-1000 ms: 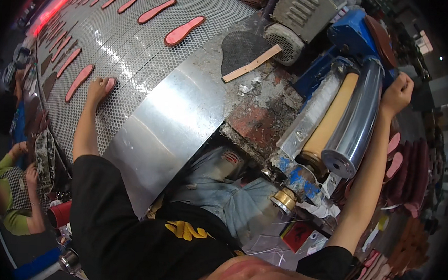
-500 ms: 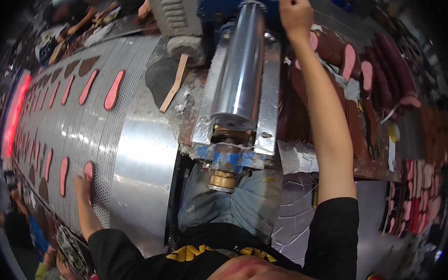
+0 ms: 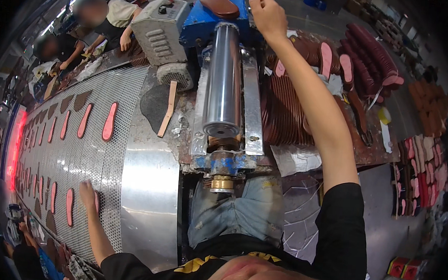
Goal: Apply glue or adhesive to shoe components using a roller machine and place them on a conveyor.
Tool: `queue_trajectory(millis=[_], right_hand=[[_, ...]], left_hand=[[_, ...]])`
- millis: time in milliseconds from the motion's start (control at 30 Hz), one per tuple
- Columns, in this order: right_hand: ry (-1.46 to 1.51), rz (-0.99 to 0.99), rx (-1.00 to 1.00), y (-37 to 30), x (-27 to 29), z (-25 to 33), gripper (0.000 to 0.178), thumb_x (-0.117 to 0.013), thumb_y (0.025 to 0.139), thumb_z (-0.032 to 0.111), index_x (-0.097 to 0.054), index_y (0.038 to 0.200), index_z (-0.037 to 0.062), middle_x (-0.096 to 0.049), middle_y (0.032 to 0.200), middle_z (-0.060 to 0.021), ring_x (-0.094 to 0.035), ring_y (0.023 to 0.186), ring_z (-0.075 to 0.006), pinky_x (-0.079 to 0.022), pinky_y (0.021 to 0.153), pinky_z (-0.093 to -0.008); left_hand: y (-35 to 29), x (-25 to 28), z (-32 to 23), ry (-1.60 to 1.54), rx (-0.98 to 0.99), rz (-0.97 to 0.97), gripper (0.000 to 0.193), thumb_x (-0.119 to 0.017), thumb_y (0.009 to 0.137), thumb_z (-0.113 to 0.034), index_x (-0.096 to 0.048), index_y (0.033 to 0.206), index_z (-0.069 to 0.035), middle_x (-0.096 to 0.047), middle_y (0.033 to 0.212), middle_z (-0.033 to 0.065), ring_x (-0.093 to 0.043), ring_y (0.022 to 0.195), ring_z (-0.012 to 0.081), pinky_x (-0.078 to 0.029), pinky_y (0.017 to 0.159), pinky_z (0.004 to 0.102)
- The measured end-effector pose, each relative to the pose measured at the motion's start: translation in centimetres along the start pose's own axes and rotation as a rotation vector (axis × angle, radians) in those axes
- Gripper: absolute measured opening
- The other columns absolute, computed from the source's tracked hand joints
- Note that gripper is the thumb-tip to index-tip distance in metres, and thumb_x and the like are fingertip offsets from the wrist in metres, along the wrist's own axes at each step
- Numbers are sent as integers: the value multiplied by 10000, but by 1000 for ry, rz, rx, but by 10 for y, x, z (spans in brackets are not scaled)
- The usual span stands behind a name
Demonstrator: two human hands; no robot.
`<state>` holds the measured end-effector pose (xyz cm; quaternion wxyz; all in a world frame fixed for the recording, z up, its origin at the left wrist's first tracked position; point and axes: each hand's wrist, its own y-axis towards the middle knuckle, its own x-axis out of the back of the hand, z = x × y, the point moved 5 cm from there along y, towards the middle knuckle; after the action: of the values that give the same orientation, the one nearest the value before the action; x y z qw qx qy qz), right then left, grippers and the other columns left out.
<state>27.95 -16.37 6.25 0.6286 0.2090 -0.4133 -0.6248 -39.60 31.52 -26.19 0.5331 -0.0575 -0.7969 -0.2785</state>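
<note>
My left hand (image 3: 87,193) is over the perforated metal conveyor belt (image 3: 111,177), at the near edge of a pink-topped sole piece (image 3: 97,201) that it partly covers. Its fingers are smeared, so their grip is unclear. At the upper middle, my right hand (image 3: 269,15) is closed with curled fingers beside the blue machine head (image 3: 203,20); whatever may be inside is hidden. On that head rests a glossy brown sole-shaped piece (image 3: 221,4). A shiny steel roller (image 3: 224,83) runs from the head toward me. More pink-topped pieces (image 3: 110,121) lie in rows along the belt.
A grey vented box (image 3: 159,31) stands left of the roller. Stacked brown pieces (image 3: 287,110) and dark red bundles (image 3: 364,61) lie to the right. A wooden strip (image 3: 168,108) rests on a dark pad. Other people (image 3: 121,18) work at far left.
The view has shifted, bringing more of the machine's far end into sight. My right hand has curled closed beside the blue head. My left hand has shifted slightly off the pink-topped piece.
</note>
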Motion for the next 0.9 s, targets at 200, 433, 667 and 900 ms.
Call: queue_trajectory(millis=[200,433,667,900], right_hand=[[-628,474,160,9,-44,48,570,-605,760,609,-636,1098,151,-691,1061,-117,-646,1018,-340,-486,873,-473],[-583,390,157,36,-46,34,473,-694,713,422,-657,1087,135,-691,1052,-126,-664,974,-311,-509,847,-472],[518,537,-138,3,49,22,361,-683,839,97,-609,1189,51,-615,1029,-20,-568,811,-79,-475,670,-200],[681,494,-463,-106,214,-38,415,-670,805,40,-564,1203,-15,-541,1208,-65,-567,941,-107,-463,720,-220]], left_hand=[[-12,-28,-283,-513,-215,151,427,-553,948,-336,-526,756,44,-517,642,199,-463,570,280,-382,578,425],[-93,-68,-372,-263,-501,216,466,-462,972,-362,-593,672,-31,-602,648,222,-597,629,423,-447,575,503],[-85,-72,-345,-378,-347,130,444,-399,1009,-310,-568,717,-21,-590,671,234,-581,652,428,-432,595,509],[-54,-91,-337,-700,-287,322,542,-452,1000,-387,-485,625,3,-443,527,126,-452,482,225,-345,492,394]])
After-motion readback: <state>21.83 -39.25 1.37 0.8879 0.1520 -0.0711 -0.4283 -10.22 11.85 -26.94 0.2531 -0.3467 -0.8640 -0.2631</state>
